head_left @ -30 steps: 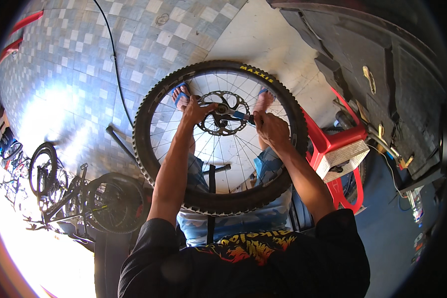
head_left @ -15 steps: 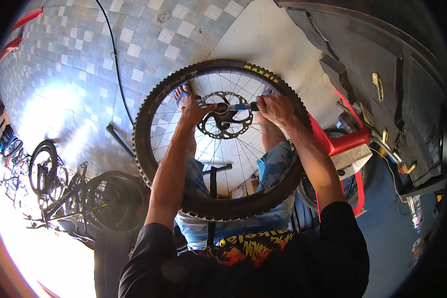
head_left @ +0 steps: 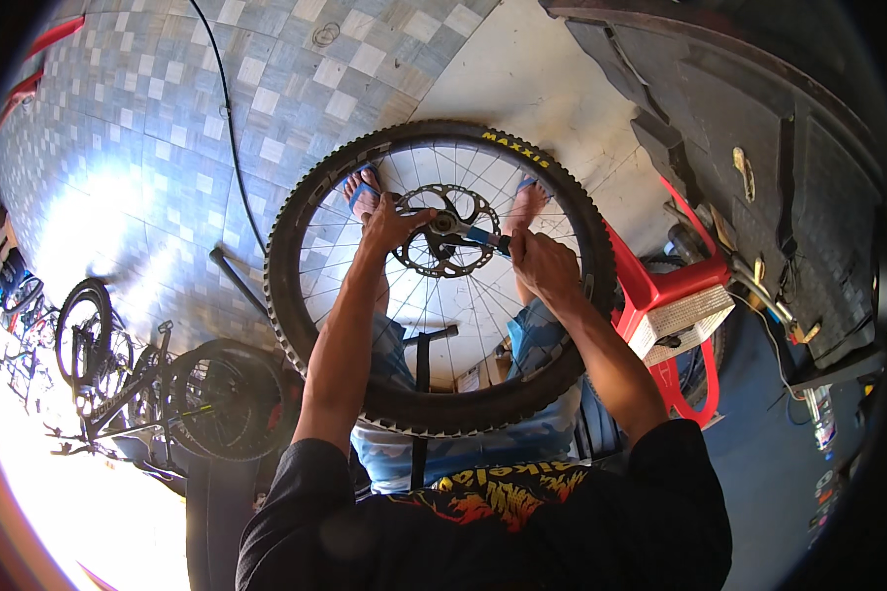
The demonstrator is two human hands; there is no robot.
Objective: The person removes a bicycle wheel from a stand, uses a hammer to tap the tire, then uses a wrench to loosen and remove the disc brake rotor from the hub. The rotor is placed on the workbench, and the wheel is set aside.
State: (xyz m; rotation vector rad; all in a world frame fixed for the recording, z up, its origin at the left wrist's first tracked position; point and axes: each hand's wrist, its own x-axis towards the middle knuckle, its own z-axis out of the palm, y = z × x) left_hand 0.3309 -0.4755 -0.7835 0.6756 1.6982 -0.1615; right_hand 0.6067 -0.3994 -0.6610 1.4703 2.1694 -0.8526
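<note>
A bicycle wheel (head_left: 463,406) with a knobbly black tyre lies across my thighs, its brake disc (head_left: 416,261) facing up. A wrench (head_left: 481,236) with a blue and black handle has its round head over the hub at the disc's centre. Around the handle's outer end, my right hand (head_left: 546,268) is closed. My left hand (head_left: 394,223) lies at the disc's left edge, thumb stretched to the wrench head and fingers apart. What its fingertips touch underneath is hidden.
A red stool (head_left: 650,286) with a pale box (head_left: 688,320) on it stands to my right. Beyond it is a dark bench-like surface (head_left: 808,197) with tools near its edge. Several bicycles (head_left: 118,394) stand at left. A black cable (head_left: 235,148) crosses the tiled floor.
The wrench handle has swung clockwise toward my body, with my right hand closed on it. My left hand has stayed nearly in place by the hub.
</note>
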